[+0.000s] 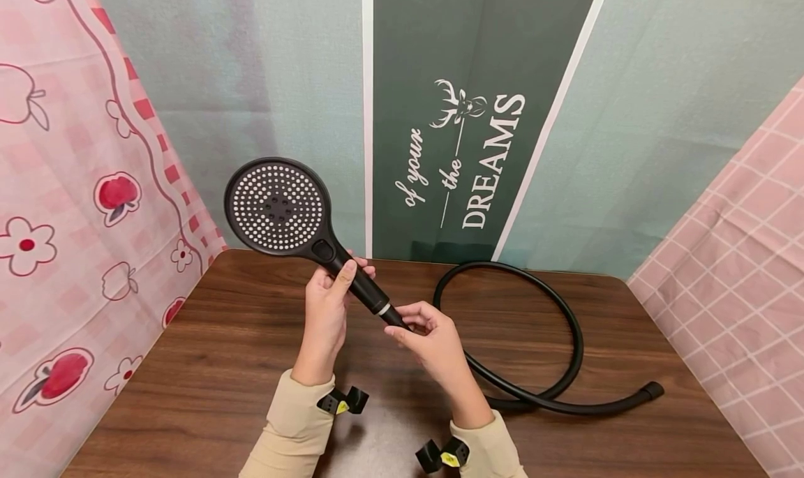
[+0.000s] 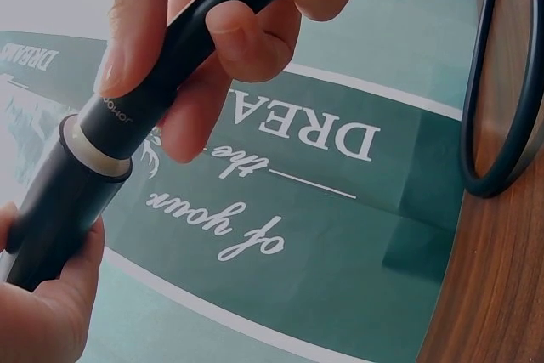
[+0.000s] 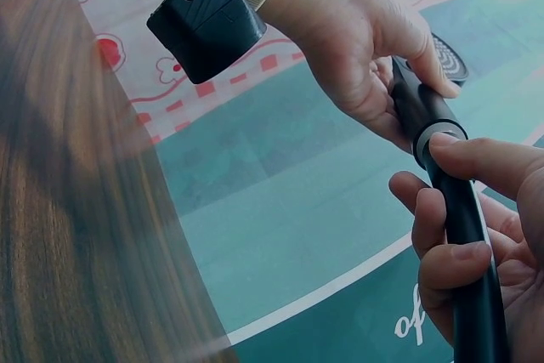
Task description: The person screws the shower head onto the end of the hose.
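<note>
A black round shower head, its face full of pale nozzles, is held tilted up above the table. My left hand grips its handle, thumb on top. At the handle's lower end a pale ring shows, and beyond it sits a black tapered hose fitting. My right hand holds that fitting between thumb and fingers, close to the ring. The handle and fitting stand in line. Whether the threads are engaged, I cannot tell. The black hose loops on the table to the right.
The hose's free end lies at the right of the wooden table. A green printed cloth hangs behind, with pink patterned cloths at the sides. Each sleeve cuff carries a small black camera.
</note>
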`<state>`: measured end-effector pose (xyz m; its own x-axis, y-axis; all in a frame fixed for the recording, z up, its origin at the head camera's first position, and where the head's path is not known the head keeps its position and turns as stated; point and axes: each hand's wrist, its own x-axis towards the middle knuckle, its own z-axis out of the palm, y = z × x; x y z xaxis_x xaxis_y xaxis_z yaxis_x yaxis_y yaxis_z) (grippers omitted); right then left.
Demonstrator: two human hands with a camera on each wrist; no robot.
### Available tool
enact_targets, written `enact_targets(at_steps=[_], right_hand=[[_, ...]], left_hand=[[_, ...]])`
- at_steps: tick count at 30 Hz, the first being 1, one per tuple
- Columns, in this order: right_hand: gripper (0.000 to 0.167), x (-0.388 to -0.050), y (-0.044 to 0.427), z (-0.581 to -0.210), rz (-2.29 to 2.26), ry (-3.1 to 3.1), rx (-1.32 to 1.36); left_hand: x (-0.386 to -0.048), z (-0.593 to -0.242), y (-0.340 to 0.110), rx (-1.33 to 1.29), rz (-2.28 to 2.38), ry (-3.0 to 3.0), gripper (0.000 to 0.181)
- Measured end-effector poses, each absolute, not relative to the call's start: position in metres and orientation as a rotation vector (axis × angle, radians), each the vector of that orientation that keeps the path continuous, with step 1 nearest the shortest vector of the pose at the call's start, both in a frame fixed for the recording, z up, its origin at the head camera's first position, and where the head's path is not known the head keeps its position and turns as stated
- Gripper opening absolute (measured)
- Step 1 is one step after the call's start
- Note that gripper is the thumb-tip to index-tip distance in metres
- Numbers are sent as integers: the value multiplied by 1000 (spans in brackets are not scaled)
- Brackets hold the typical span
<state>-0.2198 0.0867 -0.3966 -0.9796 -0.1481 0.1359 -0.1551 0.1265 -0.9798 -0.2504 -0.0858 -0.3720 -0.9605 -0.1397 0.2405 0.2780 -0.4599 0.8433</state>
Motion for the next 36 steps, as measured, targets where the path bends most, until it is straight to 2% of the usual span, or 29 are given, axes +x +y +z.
enact_targets(at_steps=[22, 36], right_hand=[[25, -220, 88, -396, 2010, -2386, 308], [32, -221, 87, -397, 2068, -2359, 325]], left_hand=[[-251, -372, -85, -201, -2488, -1464, 37], [-251, -371, -85, -193, -2487, -1471, 36]])
